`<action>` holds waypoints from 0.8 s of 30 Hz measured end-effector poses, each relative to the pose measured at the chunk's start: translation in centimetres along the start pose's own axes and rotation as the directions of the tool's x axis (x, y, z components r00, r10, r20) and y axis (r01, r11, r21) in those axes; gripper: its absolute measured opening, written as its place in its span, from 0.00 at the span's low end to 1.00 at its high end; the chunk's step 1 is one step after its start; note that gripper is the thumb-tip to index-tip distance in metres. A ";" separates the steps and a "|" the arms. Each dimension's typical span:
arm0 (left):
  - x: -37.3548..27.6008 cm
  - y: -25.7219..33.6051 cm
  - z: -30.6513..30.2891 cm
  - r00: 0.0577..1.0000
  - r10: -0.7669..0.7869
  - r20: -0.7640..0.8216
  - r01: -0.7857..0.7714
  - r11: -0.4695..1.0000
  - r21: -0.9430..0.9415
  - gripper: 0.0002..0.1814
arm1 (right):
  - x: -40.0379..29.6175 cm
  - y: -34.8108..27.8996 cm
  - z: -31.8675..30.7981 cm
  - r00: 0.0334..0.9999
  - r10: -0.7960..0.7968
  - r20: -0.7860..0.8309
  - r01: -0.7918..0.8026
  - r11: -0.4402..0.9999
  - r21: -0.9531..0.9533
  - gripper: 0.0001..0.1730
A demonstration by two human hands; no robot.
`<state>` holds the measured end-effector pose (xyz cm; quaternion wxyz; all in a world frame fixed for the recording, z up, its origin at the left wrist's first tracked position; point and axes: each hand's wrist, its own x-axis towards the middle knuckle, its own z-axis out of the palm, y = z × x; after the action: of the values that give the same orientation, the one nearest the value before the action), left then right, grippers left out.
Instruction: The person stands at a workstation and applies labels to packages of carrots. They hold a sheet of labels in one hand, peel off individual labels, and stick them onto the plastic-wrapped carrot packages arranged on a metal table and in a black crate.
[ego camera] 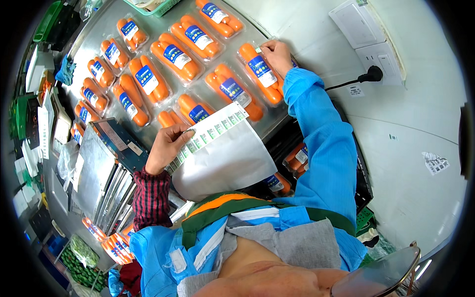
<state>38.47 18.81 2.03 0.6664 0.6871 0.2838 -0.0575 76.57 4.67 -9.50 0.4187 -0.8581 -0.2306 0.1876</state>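
Observation:
My left hand (pixel 167 148) pinches the edge of a backing sheet (pixel 226 159) between thumb and fingers. A strip of small green-and-white stickers (pixel 211 134) runs along that edge; the rest of the sheet is bare and sags towards my body. Farther right, my right hand (pixel 277 56) is over a clear plastic-wrapped pack of carrots (pixel 261 74) with a blue-and-white label. Its fingertips pinch a small green-and-white sticker (pixel 258 49) at the upper part of this pack. Another carrot pack (pixel 233 91) lies between the hands, partly behind the sheet's corner.
More carrot packs (pixel 176 57) lie in rows on the metal table (pixel 143 139). A green basket (pixel 163 9) stands at the far edge. At right, a black plug (pixel 371 74) sits in a wall socket. A black crate (pixel 365 182) holds carrot packs below. Metal trays (pixel 107 189) are stacked at left.

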 end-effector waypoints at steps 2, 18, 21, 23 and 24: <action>0.0 0.4 0.1 0.999 -0.031 -0.008 0.031 0.999 0.012 0.11 | 0.5 0.8 0.5 1.000 -0.026 0.007 0.026 0.994 -0.104 0.11; 0.0 1.0 0.4 0.998 0.001 -0.056 0.009 0.984 0.180 0.11 | -4.1 -1.8 0.8 0.861 -0.490 0.138 0.464 0.645 -0.608 0.14; -0.4 0.4 0.2 0.997 0.029 -0.074 -0.013 0.979 0.205 0.11 | -9.6 -9.4 1.3 0.840 -0.429 0.331 0.491 0.861 -0.130 0.16; -0.3 1.3 0.1 1.000 -0.004 -0.031 0.010 0.977 0.211 0.12 | -13.1 -12.3 1.9 0.723 -0.429 0.542 0.385 0.901 0.200 0.16; -0.2 0.2 0.0 1.000 0.008 -0.023 -0.005 0.990 0.144 0.14 | -14.8 -13.1 2.6 0.659 -0.493 0.568 0.438 0.866 0.243 0.17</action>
<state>38.38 18.74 2.27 0.6120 0.7348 0.2846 -0.0676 59.97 5.23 1.44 0.3907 -0.6432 -0.5568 0.3516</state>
